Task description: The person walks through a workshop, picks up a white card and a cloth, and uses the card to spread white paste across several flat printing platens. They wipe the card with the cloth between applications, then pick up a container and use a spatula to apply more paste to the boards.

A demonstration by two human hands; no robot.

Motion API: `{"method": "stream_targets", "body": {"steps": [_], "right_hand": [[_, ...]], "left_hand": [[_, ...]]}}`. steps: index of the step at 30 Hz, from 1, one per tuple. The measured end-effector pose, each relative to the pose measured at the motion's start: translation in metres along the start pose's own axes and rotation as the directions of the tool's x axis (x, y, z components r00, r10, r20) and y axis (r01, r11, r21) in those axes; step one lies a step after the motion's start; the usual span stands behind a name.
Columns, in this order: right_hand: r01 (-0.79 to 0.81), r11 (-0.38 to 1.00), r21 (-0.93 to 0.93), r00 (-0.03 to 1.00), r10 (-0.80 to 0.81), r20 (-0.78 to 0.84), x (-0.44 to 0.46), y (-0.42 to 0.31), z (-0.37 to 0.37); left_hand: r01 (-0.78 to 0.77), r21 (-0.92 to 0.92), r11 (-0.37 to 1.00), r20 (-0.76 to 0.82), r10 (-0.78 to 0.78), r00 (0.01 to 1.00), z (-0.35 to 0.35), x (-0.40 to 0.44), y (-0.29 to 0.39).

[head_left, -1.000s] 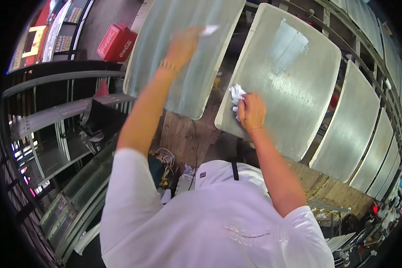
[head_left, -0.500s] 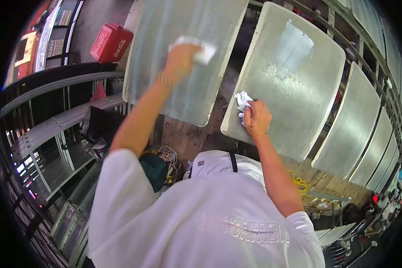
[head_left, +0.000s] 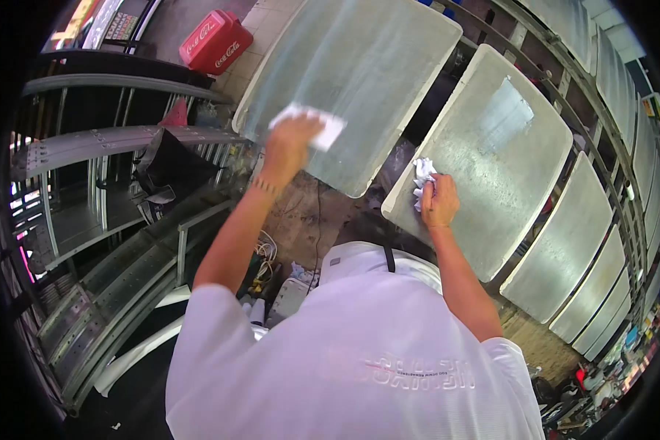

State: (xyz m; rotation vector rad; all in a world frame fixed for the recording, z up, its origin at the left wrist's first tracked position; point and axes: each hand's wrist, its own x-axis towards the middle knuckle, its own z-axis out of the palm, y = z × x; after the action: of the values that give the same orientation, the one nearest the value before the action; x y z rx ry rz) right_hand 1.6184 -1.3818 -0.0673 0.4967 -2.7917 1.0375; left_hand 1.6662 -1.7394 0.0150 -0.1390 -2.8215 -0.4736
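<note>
My left hand [head_left: 292, 144] presses a white cloth [head_left: 333, 132] flat on the lower left part of a grey panel [head_left: 367, 88] that has faint bluish streaks. The fingers are slightly blurred and lie over the cloth. My right hand [head_left: 439, 202] is closed round a crumpled white cloth [head_left: 423, 173] at the left edge of a second grey panel [head_left: 491, 191]. A pale, shiny patch [head_left: 507, 115] shows on the upper part of that second panel.
More grey panels [head_left: 561, 238] stand in a row to the right, beside a curved metal rail [head_left: 607, 110]. A red cooler box [head_left: 216, 42] is at the upper left. Metal frames [head_left: 117, 139] fill the left side. Cables [head_left: 266, 253] lie on the wooden floor.
My left hand has moved down the first panel with its cloth, nearer to the lower edge. My right hand keeps its crumpled cloth at the second panel's edge. The view has shifted.
</note>
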Motion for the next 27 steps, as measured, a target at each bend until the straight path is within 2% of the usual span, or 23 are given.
{"method": "stream_targets", "body": {"steps": [2,4,7,9,11,13,14,16,18,19,21,22,23,24,26,27], "right_hand": [[-0.002,1.0,-0.015,1.0,0.002,0.006,-0.001,-0.001,0.0],[0.01,1.0,-0.006,1.0,-0.01,0.005,-0.002,0.001,-0.001],[0.026,1.0,-0.016,1.0,-0.026,-0.008,-0.003,0.005,0.003],[0.014,1.0,-0.012,1.0,-0.014,-0.004,-0.005,0.003,0.0],[0.019,1.0,0.0,1.0,-0.019,-0.014,0.001,0.001,0.001],[0.01,1.0,0.015,1.0,-0.01,0.013,0.0,-0.001,0.0],[0.006,1.0,0.014,1.0,-0.006,-0.003,0.003,-0.001,0.001],[0.005,1.0,0.001,1.0,-0.005,0.0,0.001,0.0,-0.001],[0.008,1.0,-0.008,1.0,-0.008,0.002,-0.004,0.001,-0.002],[0.02,1.0,-0.011,1.0,-0.02,-0.003,0.001,0.002,0.0],[0.014,1.0,-0.009,1.0,-0.014,-0.012,0.001,0.0,-0.002],[0.006,1.0,0.0,1.0,-0.006,-0.007,0.002,-0.001,-0.002],[-0.013,1.0,-0.022,1.0,0.013,0.011,0.001,0.0,-0.001],[-0.019,0.999,-0.031,1.0,0.019,0.003,0.005,0.0,0.0],[-0.027,1.0,0.007,1.0,0.027,-0.007,0.003,-0.005,-0.005],[-0.04,0.999,-0.001,0.999,0.04,-0.001,0.001,-0.004,-0.005]], "left_hand": [[-0.027,0.046,0.999,-0.003,0.027,1.0,0.019,0.038,-0.017],[-0.013,0.002,1.0,0.088,0.013,0.996,0.033,0.049,-0.025],[0.067,-0.009,0.998,0.099,-0.066,0.993,0.035,-0.019,-0.016],[0.128,0.003,0.992,0.117,-0.128,0.985,0.011,-0.081,0.004],[0.234,-0.028,0.972,0.216,-0.222,0.951,-0.003,-0.151,0.007],[0.261,0.014,0.965,0.361,-0.248,0.899,-0.03,-0.175,0.017],[0.245,0.014,0.969,0.358,-0.234,0.904,-0.031,-0.161,0.01],[0.206,-0.145,0.968,0.157,-0.183,0.97,-0.032,-0.12,0.004],[0.067,-0.046,0.997,0.044,-0.065,0.997,-0.03,-0.028,0.0],[0.006,-0.097,0.995,0.014,-0.005,1.0,-0.011,0.015,-0.019],[-0.087,-0.081,0.993,-0.075,0.081,0.994,0.041,0.104,-0.051],[-0.092,-0.124,0.988,-0.059,0.085,0.995,0.054,0.155,-0.054],[-0.128,-0.049,0.991,-0.019,0.128,0.992,0.07,0.203,-0.062],[-0.159,-0.048,0.986,-0.038,0.157,0.987,0.08,0.247,-0.063],[-0.121,0.026,0.992,0.033,0.12,0.992,0.12,0.327,-0.08],[-0.005,0.095,0.995,0.125,-0.007,0.992,0.125,0.353,-0.07]]}}
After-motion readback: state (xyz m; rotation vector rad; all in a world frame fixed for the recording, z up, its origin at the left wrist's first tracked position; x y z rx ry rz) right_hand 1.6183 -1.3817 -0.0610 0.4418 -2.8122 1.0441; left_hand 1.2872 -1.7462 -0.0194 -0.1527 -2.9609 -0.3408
